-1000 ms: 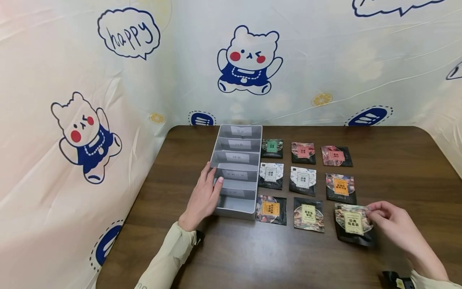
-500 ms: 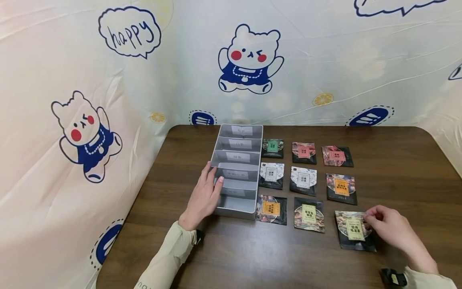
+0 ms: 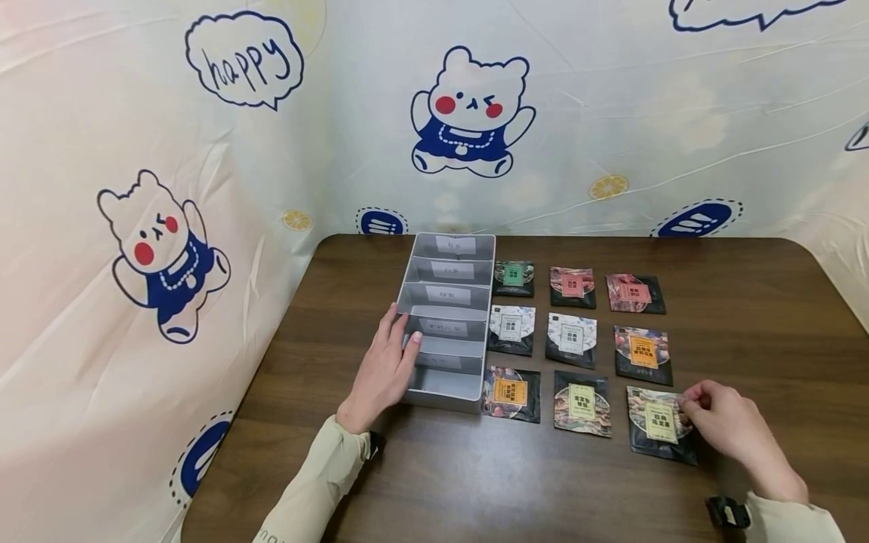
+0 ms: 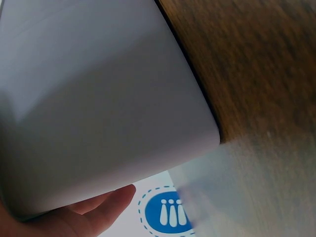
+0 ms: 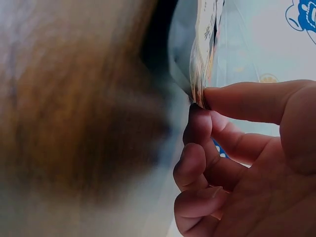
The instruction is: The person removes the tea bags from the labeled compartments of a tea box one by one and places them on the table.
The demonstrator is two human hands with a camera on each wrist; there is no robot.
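Observation:
At the right of the head view, my right hand pinches the right edge of a black tea sachet with a pale green label. In the right wrist view, thumb and fingertip grip the sachet's edge, and the other fingers are curled below. My left hand rests on the left side of a grey divided box, fingers extended along its rim. The left wrist view shows the box's grey outer wall up close, with part of the left hand at its edge. White paper labels mark the box's compartments.
Several sachets lie in rows right of the box: a green-labelled one, a red one, a white one, an orange one and a pale green one. A printed curtain stands behind the brown table.
The right hand has lowered the pale-green-labelled sachet toward the table and shifted it slightly left, into line with the front row. My left hand stays put on the box.

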